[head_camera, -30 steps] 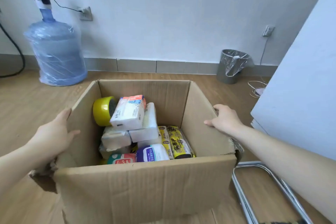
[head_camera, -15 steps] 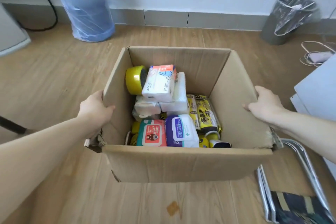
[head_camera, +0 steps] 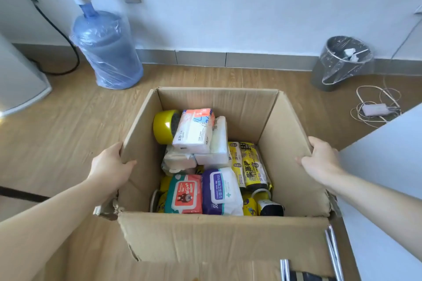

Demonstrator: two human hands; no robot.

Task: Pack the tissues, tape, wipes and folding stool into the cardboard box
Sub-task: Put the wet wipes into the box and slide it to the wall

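Note:
An open cardboard box (head_camera: 219, 235) stands on the wooden floor. Inside lie white tissue packs (head_camera: 194, 131), a yellow tape roll (head_camera: 163, 126), a red-and-teal wipes pack (head_camera: 184, 194), a purple wipes pack (head_camera: 221, 191) and yellow-black packets (head_camera: 250, 163). My left hand (head_camera: 112, 164) grips the box's left wall at its top edge. My right hand (head_camera: 319, 159) grips the right wall's top edge. The folding stool (head_camera: 331, 255), with chrome tubes and dark fabric, lies on the floor at the box's near right corner, mostly cut off.
A blue water jug (head_camera: 107, 50) with a pump stands at the back left by the wall. A lined grey bin (head_camera: 340, 64) sits at the back right, with a charger and cable (head_camera: 374, 109) on the floor. White furniture (head_camera: 388, 178) is close on the right.
The view has tilted down then back up, and the box now sits nearer and lower in view. Both hands have closed onto the box's side walls and still hold them.

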